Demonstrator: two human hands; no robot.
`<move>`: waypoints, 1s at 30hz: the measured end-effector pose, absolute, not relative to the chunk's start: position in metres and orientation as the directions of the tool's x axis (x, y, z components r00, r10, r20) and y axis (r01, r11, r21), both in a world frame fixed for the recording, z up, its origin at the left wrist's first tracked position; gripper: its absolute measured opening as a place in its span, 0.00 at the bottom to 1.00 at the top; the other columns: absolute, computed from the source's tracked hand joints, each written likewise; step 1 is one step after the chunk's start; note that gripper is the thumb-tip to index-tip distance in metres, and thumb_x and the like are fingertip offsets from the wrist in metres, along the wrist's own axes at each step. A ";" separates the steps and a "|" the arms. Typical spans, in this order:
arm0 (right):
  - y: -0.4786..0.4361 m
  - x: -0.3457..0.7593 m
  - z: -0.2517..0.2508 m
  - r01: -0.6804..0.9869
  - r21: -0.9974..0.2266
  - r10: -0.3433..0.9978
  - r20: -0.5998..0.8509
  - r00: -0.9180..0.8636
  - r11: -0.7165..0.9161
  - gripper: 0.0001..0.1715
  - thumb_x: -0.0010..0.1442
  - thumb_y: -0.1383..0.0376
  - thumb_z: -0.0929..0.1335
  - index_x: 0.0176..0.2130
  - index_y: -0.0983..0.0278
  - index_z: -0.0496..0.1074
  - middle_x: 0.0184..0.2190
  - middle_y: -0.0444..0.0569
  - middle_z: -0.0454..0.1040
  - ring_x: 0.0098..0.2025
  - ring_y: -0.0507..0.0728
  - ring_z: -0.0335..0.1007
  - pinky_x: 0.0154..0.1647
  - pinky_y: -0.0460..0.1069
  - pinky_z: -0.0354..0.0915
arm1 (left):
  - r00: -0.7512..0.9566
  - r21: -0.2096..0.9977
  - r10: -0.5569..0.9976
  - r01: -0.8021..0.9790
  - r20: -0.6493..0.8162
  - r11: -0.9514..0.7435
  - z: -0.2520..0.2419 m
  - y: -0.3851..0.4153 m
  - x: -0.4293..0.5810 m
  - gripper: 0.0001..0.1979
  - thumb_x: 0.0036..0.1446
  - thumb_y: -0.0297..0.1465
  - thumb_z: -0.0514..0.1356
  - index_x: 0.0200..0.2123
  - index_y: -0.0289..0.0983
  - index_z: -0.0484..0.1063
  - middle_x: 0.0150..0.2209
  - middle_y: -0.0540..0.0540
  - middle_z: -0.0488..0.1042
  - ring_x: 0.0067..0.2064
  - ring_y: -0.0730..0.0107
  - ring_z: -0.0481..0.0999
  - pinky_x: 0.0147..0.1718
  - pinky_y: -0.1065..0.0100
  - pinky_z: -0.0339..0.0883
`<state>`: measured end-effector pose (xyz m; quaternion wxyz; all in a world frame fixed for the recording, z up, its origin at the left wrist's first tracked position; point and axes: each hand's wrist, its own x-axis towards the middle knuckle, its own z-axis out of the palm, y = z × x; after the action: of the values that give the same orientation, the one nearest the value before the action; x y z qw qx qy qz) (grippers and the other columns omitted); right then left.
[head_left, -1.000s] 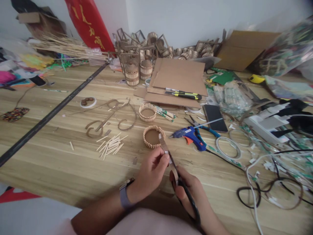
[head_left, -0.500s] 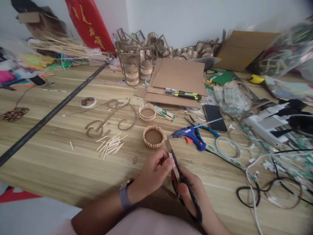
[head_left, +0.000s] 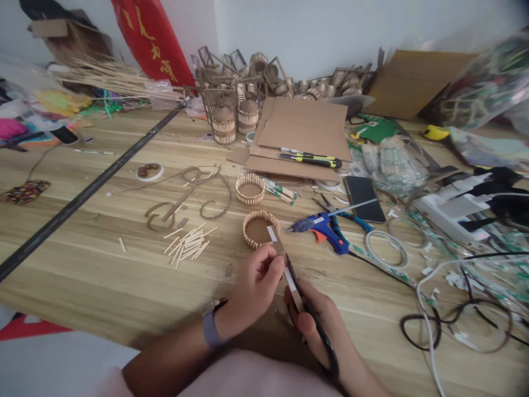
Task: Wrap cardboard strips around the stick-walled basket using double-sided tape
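Note:
My left hand (head_left: 258, 284) pinches a thin brown strip (head_left: 279, 246) with white patches on it; the strip's upper end overlaps the view of the nearer round stick-walled basket (head_left: 260, 214). My right hand (head_left: 320, 314) is wrapped round black-handled scissors (head_left: 328, 344), whose blades point up beside the strip. The strip runs down between the blades and my right fingers. Just beyond the nearer basket stands another small round basket (head_left: 250, 189). To their right lies a blue glue gun (head_left: 320, 225), its nozzle pointing at the nearer basket.
Loose short sticks (head_left: 190, 245) lie to the left. Cardboard sheets (head_left: 303, 124) with cutters on top are at the back, near finished lidded buckets (head_left: 223, 125). A phone (head_left: 364, 198), tape roll (head_left: 385, 249), power strip (head_left: 454, 212) and cables crowd the right.
My left hand has shifted slightly left and down. The strip's upper end has moved left, over the nearer basket, and more of its white patch shows near the scissors.

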<state>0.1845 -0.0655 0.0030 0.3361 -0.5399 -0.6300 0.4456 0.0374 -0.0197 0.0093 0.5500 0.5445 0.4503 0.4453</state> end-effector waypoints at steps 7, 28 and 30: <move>-0.068 0.188 0.000 0.409 -0.912 0.978 -0.075 -0.192 0.010 0.45 0.50 0.25 0.53 0.25 0.61 0.62 0.19 0.42 0.61 0.21 0.51 0.54 0.21 0.47 0.55 | 0.193 0.999 0.981 0.043 0.004 -0.013 0.009 -0.021 0.038 0.15 0.64 0.37 0.53 0.26 0.39 0.56 0.22 0.56 0.54 0.24 0.75 0.54 0.24 0.72 0.52; -0.069 0.192 -0.002 0.371 -0.928 0.966 -0.066 -0.252 0.033 0.44 0.52 0.26 0.53 0.27 0.61 0.62 0.21 0.41 0.59 0.23 0.52 0.54 0.24 0.47 0.56 | 0.200 0.996 0.978 -0.065 -0.054 0.069 0.011 -0.013 0.035 0.13 0.62 0.37 0.53 0.27 0.39 0.60 0.23 0.55 0.59 0.26 0.73 0.59 0.26 0.71 0.55; -0.069 0.190 0.000 0.375 -0.927 0.963 -0.087 -0.256 0.016 0.44 0.50 0.25 0.53 0.27 0.61 0.63 0.20 0.41 0.60 0.22 0.51 0.54 0.23 0.47 0.55 | 0.176 0.996 0.983 -0.070 -0.049 0.062 0.010 -0.012 0.034 0.13 0.62 0.37 0.54 0.27 0.39 0.59 0.23 0.55 0.57 0.26 0.74 0.58 0.26 0.72 0.55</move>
<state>0.1895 -0.0692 -0.0003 0.3143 -0.5229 -0.6396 0.4677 0.0344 -0.0122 0.0099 0.5739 0.5087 0.4488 0.4586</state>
